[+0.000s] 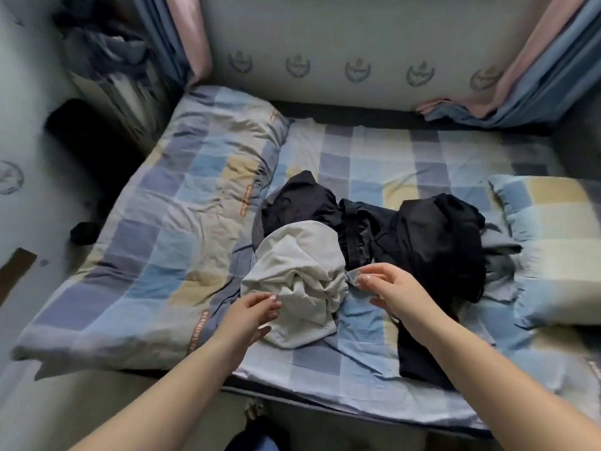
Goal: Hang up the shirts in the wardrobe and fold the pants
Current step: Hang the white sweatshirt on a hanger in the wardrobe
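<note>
Now sorting — left hand (257,309) and right hand (387,284), fingers loose, holding nothing, reach pale garment (299,271) near bed (357,379) front edge; next: grip, lift clear.

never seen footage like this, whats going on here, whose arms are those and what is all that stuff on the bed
There is no machine here. A person wears a wide-angle camera on the head, so you look down along their own bare arms. This is the only view. Below is a bed with a checked sheet, a folded quilt on the left and a pillow on the right. In the middle lies a heap of clothes: a crumpled light grey garment in front of black garments. The left hand touches the grey garment's edge. The right hand hovers beside it with relaxed fingers, apparently holding nothing yet.
</note>
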`<state>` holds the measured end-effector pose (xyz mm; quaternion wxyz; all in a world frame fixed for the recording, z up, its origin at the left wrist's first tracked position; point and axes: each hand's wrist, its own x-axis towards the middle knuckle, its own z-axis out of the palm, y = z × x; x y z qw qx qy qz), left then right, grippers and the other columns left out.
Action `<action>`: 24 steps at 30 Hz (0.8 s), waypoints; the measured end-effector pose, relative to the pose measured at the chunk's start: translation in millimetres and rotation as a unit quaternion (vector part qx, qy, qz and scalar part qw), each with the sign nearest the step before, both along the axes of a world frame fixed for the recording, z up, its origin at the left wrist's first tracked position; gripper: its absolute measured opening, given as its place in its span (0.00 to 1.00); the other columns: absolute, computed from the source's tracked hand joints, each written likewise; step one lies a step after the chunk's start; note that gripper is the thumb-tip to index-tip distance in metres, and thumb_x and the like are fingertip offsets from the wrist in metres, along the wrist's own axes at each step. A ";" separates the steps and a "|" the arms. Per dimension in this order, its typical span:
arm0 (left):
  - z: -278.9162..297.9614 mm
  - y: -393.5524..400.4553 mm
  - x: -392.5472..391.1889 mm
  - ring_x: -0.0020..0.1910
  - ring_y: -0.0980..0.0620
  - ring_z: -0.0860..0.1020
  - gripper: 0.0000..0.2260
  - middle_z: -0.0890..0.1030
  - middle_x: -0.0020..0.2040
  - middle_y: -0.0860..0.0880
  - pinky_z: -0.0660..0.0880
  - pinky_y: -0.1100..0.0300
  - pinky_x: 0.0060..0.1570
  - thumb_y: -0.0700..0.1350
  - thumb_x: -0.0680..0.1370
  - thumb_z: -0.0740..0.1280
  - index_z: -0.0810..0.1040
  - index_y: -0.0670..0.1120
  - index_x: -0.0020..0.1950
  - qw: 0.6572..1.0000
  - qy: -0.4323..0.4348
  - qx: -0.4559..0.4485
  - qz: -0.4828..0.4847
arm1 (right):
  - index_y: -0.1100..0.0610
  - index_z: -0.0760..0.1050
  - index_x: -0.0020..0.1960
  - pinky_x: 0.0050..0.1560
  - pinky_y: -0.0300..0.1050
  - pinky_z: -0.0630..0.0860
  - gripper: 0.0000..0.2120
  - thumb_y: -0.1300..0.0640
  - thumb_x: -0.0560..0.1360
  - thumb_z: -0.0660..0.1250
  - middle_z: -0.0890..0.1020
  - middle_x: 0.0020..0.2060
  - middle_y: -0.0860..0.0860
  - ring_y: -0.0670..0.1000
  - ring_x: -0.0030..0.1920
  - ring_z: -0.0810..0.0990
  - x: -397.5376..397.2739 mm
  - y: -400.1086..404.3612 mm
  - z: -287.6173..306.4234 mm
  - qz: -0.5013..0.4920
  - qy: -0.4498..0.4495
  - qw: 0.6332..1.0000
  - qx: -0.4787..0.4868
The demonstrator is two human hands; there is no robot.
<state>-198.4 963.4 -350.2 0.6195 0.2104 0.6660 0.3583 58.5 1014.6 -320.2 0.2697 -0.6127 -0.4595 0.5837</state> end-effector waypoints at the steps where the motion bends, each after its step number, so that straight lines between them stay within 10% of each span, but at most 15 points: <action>1: -7.0 15.5 -8.0 0.43 0.55 0.80 0.04 0.84 0.42 0.53 0.73 0.61 0.42 0.46 0.78 0.67 0.80 0.48 0.49 1.000 0.000 -0.004 -0.018 | 0.47 0.80 0.49 0.47 0.41 0.75 0.05 0.54 0.75 0.67 0.85 0.46 0.46 0.46 0.50 0.82 -4.9 4.8 -7.9 -0.016 -0.007 1.000 -0.009; 11: -90.0 147.3 -25.6 0.38 0.59 0.79 0.05 0.83 0.42 0.53 0.71 0.64 0.38 0.44 0.79 0.65 0.80 0.49 0.48 0.982 0.069 -0.001 -0.173 | 0.49 0.74 0.52 0.49 0.44 0.76 0.06 0.58 0.78 0.64 0.81 0.51 0.50 0.45 0.51 0.81 -15.4 66.0 -104.3 -0.254 0.050 0.963 -0.069; 24: -260.8 236.3 36.1 0.46 0.57 0.82 0.03 0.85 0.48 0.51 0.74 0.62 0.44 0.44 0.76 0.69 0.81 0.49 0.48 0.972 0.091 0.011 -0.215 | 0.54 0.66 0.71 0.54 0.45 0.73 0.20 0.56 0.79 0.61 0.74 0.63 0.50 0.52 0.62 0.75 -7.7 171.5 -344.2 -0.175 -0.031 0.979 -0.104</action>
